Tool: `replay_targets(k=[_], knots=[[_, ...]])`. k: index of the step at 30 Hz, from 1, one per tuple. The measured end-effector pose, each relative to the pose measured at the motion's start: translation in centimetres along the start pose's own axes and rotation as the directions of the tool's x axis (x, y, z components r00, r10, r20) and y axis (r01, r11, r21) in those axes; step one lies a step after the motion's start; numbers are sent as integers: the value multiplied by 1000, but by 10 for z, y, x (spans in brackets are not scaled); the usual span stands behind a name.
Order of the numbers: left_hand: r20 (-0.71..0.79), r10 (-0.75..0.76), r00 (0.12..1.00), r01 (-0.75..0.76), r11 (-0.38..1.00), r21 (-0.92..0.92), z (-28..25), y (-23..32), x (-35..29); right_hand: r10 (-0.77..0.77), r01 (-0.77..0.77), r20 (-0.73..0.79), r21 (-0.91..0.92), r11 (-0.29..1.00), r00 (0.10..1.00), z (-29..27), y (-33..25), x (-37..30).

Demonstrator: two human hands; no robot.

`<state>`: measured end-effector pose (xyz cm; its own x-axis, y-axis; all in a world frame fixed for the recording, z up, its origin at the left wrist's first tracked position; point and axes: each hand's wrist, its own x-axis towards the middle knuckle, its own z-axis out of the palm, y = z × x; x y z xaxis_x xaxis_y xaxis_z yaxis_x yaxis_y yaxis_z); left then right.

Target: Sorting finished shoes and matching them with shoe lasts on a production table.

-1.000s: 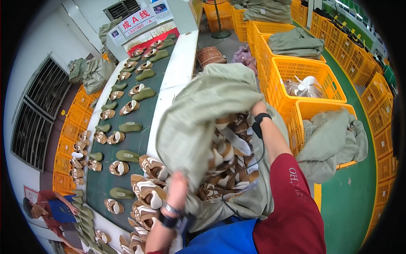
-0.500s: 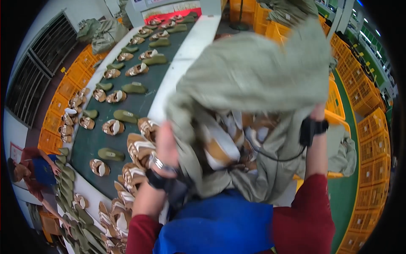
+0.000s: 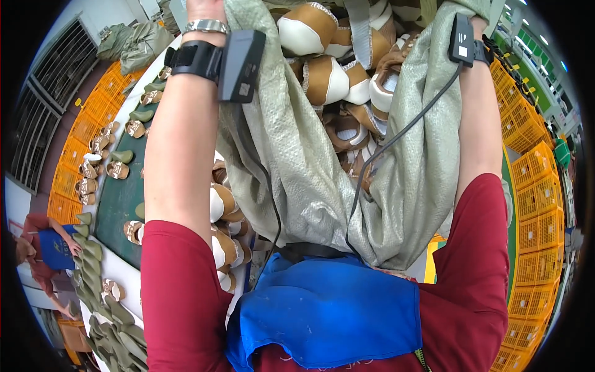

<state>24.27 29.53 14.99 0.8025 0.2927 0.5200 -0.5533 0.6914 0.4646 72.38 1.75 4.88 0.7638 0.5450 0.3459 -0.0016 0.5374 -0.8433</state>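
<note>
In front of my chest I hold up a grey-green woven sack (image 3: 291, 130) with its mouth spread wide. Inside lie several tan, brown and white shoe uppers (image 3: 325, 80). My left hand (image 3: 206, 10) is at the top edge, by the sack's left side; the frame cuts off its fingers. At the sack's right side my right hand (image 3: 478, 26) is closed on the fabric, its fingers mostly hidden. Both arms are stretched forward. A black device (image 3: 242, 67) is strapped to my left wrist, and a second one (image 3: 461, 40) to my right. Their cables hang across the sack.
To the left runs a green conveyor belt (image 3: 114, 201) with tan uppers and olive foot-shaped forms. More uppers (image 3: 224, 248) are piled beside my left arm. A co-worker (image 3: 46, 245) stands at the far left. Orange crates (image 3: 538, 217) line the right side.
Both hands have gone up and forward, the left also leftward, with the sack. Its top fold no longer covers the mouth, so more uppers show inside.
</note>
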Motion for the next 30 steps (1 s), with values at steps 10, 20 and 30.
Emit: replay_targets(k=[10, 20, 30], knots=[[-208, -178, 962, 19, -716, 697, -186, -102, -80, 19, -21, -26, -81, 996, 999, 22, 98, -128], [-733, 46, 679, 403, -858, 319, -74, -118, -114, 179, -88, 203, -392, 916, 963, 102, 113, -192], [-200, 185, 962, 254, -875, 412, -134, -215, -52, 803, -523, 400, -612, 593, 442, 88, -10, -312]])
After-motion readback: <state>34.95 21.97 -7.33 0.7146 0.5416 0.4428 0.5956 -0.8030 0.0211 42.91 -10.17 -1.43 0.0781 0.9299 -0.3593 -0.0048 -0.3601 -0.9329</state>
